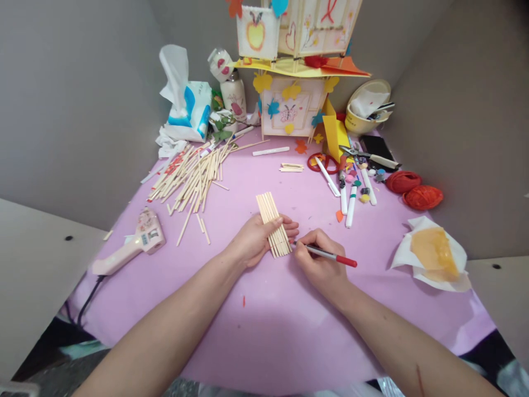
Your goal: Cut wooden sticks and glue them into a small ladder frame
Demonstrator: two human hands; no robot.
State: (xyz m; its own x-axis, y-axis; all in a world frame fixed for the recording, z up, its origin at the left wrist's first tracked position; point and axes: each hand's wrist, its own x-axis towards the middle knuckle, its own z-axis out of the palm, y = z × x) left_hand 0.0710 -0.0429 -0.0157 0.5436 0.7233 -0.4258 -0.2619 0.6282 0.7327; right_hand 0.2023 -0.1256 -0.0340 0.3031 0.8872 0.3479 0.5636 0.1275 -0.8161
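A flat row of several pale wooden sticks, side by side, lies across my left hand. The thumb presses on top and the fingers are under and behind the sticks. Dark marks show near their lower ends. My right hand pinches a marker with a red end pointing right; its dark tip is at the lower right edge of the sticks. Both hands are over the middle of the purple table.
A loose pile of sticks and a glue gun are on the left. A decorated stick house stands at the back. Scissors, pens, red yarn and stained paper lie on the right.
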